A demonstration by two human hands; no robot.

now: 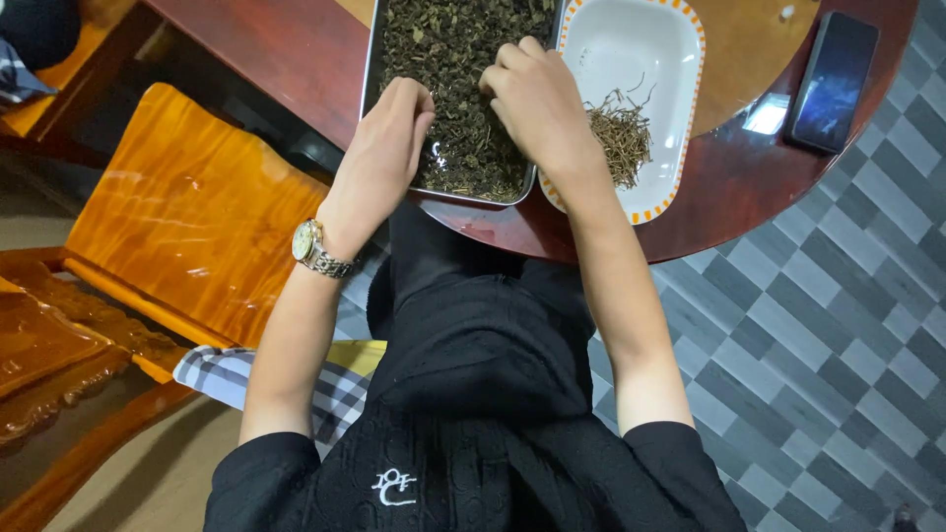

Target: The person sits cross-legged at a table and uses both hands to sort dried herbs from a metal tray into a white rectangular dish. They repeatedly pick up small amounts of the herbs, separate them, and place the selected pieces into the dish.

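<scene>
Dried dark tea leaves (448,89) fill the metal tray (371,79) on the round red-brown table (729,187), and both our hands are down among them. Our left hand (386,138), watch (313,246) on its wrist, curls its fingers loosely into the leaves; our right hand (537,99) bends its fingertips into them, though we cannot tell if either pinches anything. Just beside the tray, the white orange-rimmed dish (641,49) holds thin stems (621,138), and a dark phone (834,79) lies farther right.
</scene>
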